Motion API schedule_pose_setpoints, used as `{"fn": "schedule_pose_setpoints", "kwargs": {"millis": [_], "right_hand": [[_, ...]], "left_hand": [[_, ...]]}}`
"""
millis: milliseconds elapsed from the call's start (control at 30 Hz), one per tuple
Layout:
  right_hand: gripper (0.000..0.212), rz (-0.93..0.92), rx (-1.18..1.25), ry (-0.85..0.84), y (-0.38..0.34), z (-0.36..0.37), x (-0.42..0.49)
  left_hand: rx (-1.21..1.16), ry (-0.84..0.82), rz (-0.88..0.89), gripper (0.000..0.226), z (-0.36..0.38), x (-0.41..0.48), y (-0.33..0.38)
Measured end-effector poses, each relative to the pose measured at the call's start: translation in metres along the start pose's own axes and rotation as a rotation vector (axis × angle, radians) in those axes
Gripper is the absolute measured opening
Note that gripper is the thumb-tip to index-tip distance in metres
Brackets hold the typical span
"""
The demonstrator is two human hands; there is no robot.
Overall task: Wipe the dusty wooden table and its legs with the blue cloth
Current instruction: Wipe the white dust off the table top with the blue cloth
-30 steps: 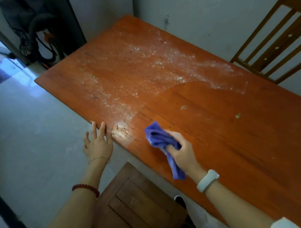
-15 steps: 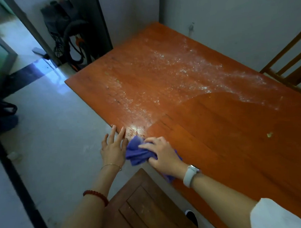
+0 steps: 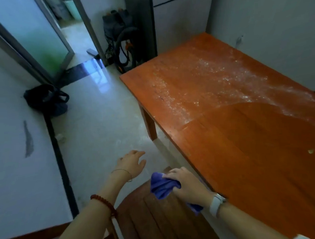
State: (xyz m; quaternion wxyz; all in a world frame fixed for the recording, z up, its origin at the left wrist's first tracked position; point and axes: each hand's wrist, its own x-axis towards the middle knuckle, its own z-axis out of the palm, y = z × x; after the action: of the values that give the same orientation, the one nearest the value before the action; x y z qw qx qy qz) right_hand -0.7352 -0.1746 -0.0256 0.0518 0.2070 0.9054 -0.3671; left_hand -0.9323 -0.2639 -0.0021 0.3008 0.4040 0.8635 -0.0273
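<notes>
right hand (image 3: 188, 186) grips bunched blue cloth (image 3: 162, 188) beside half-dusty table (image 3: 243, 137).

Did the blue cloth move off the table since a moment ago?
Yes. The blue cloth, bunched in the right hand, was on the tabletop a second ago; now it is past the table's near edge, over the wooden chair.

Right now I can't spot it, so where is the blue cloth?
The blue cloth is at lower centre, bunched in the right hand, off the table's near edge, over the wooden stool.
</notes>
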Motion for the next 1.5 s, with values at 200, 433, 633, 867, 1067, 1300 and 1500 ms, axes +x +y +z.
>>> {"fn": "schedule_pose_setpoints", "kwargs": {"millis": [200, 433, 633, 867, 1067, 1300, 1500], "right_hand": [[0.046, -0.025, 0.004, 0.095, -0.052, 0.011, -0.037], [0.044, -0.147, 0.116, 0.130, -0.148, 0.043, -0.074], [0.039, -0.206, 0.202, 0.132, -0.200, 0.064, -0.111], [0.037, -0.089, 0.108, 0.277, -0.248, 0.107, -0.091], [0.038, 0.120, 0.087, 0.344, -0.280, 0.138, -0.074], [0.044, 0.250, 0.087, 0.434, -0.281, 0.121, -0.051], [0.044, 0.292, 0.088, 0.476, -0.270, 0.103, -0.012]], "left_hand": [[0.108, 0.175, -0.051, 0.042, -0.034, -0.123, -0.032], [-0.053, 0.641, -0.167, 0.036, -0.027, -0.296, -0.060], [-0.264, 0.866, -0.271, 0.032, 0.022, -0.378, -0.092], [-0.443, 0.826, -0.262, 0.031, 0.050, -0.386, -0.168], [-0.474, 0.770, -0.127, 0.030, 0.017, -0.352, -0.229], [-0.429, 0.740, 0.075, 0.030, -0.043, -0.294, -0.222], [-0.366, 0.647, 0.222, 0.031, -0.080, -0.241, -0.206]]}}
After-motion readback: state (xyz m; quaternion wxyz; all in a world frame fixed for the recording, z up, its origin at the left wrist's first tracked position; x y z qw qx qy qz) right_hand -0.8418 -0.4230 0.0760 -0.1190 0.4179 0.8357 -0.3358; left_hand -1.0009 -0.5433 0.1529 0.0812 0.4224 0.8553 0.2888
